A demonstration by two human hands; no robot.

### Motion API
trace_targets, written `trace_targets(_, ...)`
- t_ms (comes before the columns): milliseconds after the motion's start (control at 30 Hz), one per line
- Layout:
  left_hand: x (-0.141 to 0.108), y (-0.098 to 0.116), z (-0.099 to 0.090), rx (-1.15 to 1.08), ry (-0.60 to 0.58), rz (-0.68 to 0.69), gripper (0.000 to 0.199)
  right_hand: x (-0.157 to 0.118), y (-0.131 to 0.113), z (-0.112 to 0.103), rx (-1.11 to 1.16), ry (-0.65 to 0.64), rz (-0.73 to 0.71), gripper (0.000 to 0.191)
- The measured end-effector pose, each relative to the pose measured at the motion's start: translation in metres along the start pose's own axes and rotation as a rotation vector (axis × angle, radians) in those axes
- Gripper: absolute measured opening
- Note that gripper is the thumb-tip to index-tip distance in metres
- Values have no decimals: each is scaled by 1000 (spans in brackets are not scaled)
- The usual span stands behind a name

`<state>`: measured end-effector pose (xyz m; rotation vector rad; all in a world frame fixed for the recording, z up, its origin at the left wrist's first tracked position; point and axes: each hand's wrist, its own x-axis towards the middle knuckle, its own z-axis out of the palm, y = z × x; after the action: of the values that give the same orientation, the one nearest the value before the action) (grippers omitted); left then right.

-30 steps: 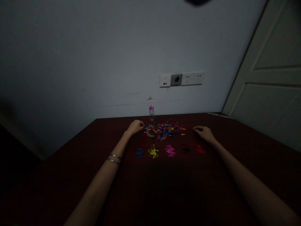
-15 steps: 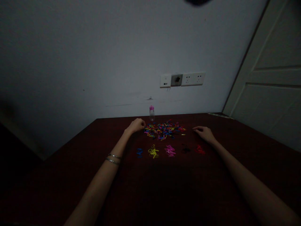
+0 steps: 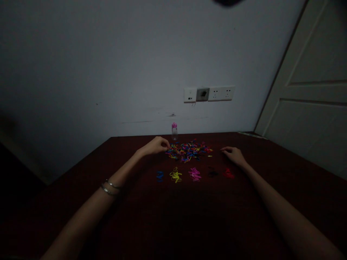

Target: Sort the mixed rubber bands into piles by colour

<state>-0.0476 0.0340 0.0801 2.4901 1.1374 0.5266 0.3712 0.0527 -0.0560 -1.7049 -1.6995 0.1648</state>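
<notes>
A mixed heap of small coloured rubber bands (image 3: 188, 150) lies on the dark red table. My left hand (image 3: 158, 145) is at its left edge, thumb and forefinger pinched together; whatever is between them is too small to make out. To the right of the heap rests my right hand (image 3: 233, 155), fingers stretched towards it and apart from it, holding nothing that I can see. Nearer me is a row of single-colour piles: blue bands (image 3: 159, 176), yellow bands (image 3: 176, 176), pink bands (image 3: 195, 174), black bands (image 3: 213, 172) and red bands (image 3: 228, 173).
Behind the heap stands a clear bottle (image 3: 174, 134) with a pink top, close to the wall (image 3: 108, 72). Sockets (image 3: 221, 93) are set in the wall above the table (image 3: 162, 216). A pale door (image 3: 311, 115) is at the right. The room is dim.
My left forearm has swung out to the left, and my left fingertips have moved slightly right, to the heap's edge. My right hand has stayed nearly still. The view has shifted a little.
</notes>
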Motion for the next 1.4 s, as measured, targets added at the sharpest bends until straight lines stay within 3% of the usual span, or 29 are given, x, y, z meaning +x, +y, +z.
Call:
trace_targets(133,-23,-5,-1,-10,-134,-57,22,0,0,0,-15,3,-4,29)
trace_targets(333,-45,-15,8,-89,-453,-128,18,0,-1,0,-32,4,-7,29)
trace_targets(467,-45,-22,13,-96,-529,-166,19,0,-3,-1,-37,-6,0,30)
trace_targets(600,-39,-29,13,-163,-534,-196,23,0,-2,0,-45,-11,-4,30)
trace_targets(700,-29,-39,16,-238,-391,-238,23,1,-2,2,-50,-10,-22,30)
trace_targets(900,8,-68,39,-401,265,-470,20,0,-2,3,-72,5,-52,30)
trace_targets(1067,38,-96,62,-424,647,-591,17,-1,-4,3,-85,9,-74,29)
trace_targets(1233,52,-117,79,-329,848,-620,18,-2,-5,4,-87,8,-80,29)
trace_targets(1400,54,-122,87,-287,875,-647,19,0,-1,6,-72,19,-103,29)
